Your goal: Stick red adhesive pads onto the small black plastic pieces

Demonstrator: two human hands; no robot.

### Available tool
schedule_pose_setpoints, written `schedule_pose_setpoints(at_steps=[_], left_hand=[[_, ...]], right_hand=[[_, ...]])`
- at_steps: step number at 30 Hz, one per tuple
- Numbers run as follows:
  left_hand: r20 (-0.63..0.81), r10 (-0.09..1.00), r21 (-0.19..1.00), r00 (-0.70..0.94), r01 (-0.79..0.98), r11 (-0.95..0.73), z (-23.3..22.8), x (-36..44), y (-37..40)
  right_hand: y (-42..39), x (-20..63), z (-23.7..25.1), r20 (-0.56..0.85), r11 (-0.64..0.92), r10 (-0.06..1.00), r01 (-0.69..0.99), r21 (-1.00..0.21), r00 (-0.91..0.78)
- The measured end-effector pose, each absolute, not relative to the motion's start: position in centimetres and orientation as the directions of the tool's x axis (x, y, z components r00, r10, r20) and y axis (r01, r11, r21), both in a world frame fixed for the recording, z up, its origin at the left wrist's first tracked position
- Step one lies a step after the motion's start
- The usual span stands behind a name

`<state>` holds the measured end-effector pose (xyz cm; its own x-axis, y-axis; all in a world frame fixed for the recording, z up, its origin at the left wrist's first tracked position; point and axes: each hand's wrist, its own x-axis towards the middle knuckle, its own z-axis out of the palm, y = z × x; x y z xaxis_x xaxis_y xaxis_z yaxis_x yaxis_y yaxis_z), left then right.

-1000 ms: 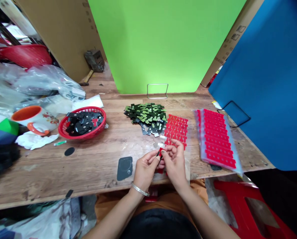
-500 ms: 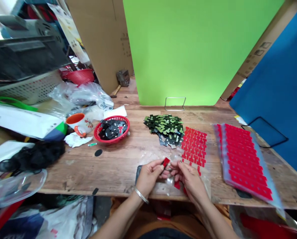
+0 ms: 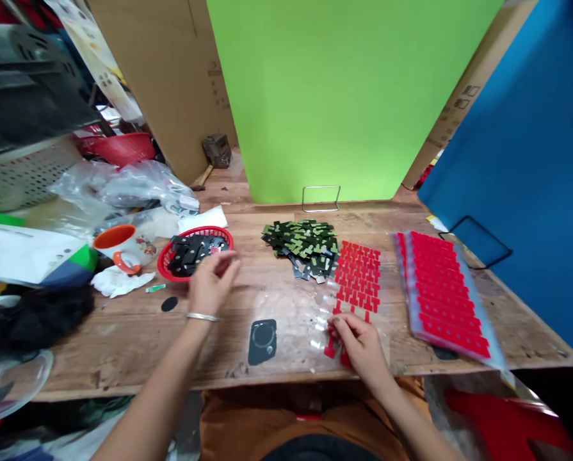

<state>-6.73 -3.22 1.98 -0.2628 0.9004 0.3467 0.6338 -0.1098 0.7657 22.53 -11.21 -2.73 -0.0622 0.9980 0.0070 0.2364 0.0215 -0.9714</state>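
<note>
Hands at a sorting surface.
Left hand (image 3: 212,282), fingers loosely spread and empty, hovers at the red basket's (image 3: 165,269) 4 o'clock; right hand (image 3: 358,342) pinches red stickers (image 3: 331,349).

Left hand (image 3: 212,282) stretched out, fingers spread, just beside the red basket (image 3: 167,267) of black parts. Right of the basket: pile of green-and-black pieces (image 3: 301,240), then red sticker sheet (image 3: 358,272), with right hand (image 3: 358,344) resting on its near edge. Farther right, stacked red sheets (image 3: 442,291). Left of the basket, orange-rimmed mug (image 3: 119,244).
</note>
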Motion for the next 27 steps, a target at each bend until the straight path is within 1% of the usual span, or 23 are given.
schedule_pose_setpoints(at_steps=[3, 5, 7, 13, 16, 20, 23, 27], left_hand=[[0.306, 0.952, 0.583, 0.012, 0.788, -0.198, 0.5, -1.8, -2.7], [0.248, 0.963, 0.493, 0.107, 0.842, -0.221, -0.1, 1.1, -1.3], [0.188, 0.977, 0.429, 0.096, 0.887, -0.170, -0.4, 3.4, 0.6], [0.153, 0.988, 0.348, -0.035, 0.937, -0.021, -0.9, 7.3, 5.6], [0.108, 0.993, 0.351, -0.056, 0.936, 0.014, -0.8, 8.1, 6.5], [0.079, 0.995, 0.390, -0.064, 0.920, 0.028, -0.6, 7.7, 6.8], [0.071, 0.996, 0.451, -0.057, 0.892, 0.019, -0.7, 6.5, 6.9], [0.072, 0.996, 0.576, -0.054, 0.817, 0.002, -0.7, 4.2, 6.9]], right_hand=[[-11.3, 22.3, -2.1, 0.107, 0.132, 0.990, 0.323, -0.937, -0.092], [-11.4, 22.3, -1.8, 0.154, 0.184, 0.982, 0.352, -0.918, -0.112], [-11.5, 22.4, -1.7, 0.177, 0.211, 0.976, 0.362, -0.908, -0.125], [-12.1, 23.1, -2.3, 0.181, 0.216, 0.976, 0.395, -0.893, -0.123], [-12.3, 23.6, -2.5, 0.179, 0.211, 0.977, 0.393, -0.895, -0.116], [-12.2, 24.1, -2.4, 0.175, 0.202, 0.979, 0.378, -0.904, -0.105], [-12.1, 24.3, -2.3, 0.175, 0.203, 0.979, 0.369, -0.907, -0.108], [-12.2, 24.1, -2.4, 0.173, 0.205, 0.978, 0.361, -0.910, -0.120]])
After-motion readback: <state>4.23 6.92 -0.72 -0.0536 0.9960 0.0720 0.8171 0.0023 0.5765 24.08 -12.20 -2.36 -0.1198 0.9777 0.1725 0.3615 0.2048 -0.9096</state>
